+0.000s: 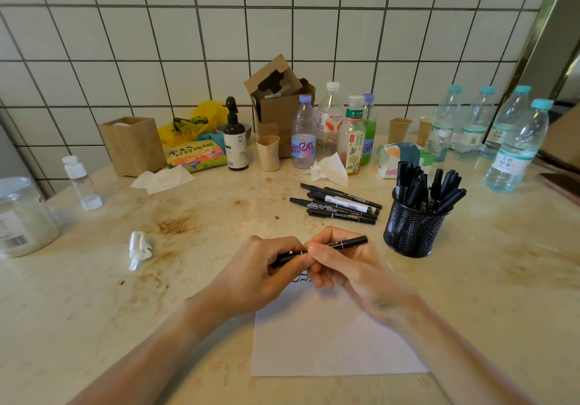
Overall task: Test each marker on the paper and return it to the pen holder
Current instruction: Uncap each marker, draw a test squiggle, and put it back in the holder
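Note:
Both hands hold one black marker (348, 243) level above the top of the white paper (329, 342). My left hand (263, 274) grips its left end, and my right hand (348, 266) pinches its middle, with the right end sticking out toward the holder. Black scribbles (299, 279) show on the paper between the hands. A black mesh pen holder (414, 225) with several black markers stands to the right. Several more black markers (340, 203) lie loose on the counter behind the hands.
A crumpled tissue (139, 249) lies to the left. Bottles (303, 133), paper cups (268, 153), a cardboard box (279, 100) and a wooden box (131, 144) line the tiled wall. Water bottles (514, 150) stand at the far right, a clear jar (23, 216) at the left edge.

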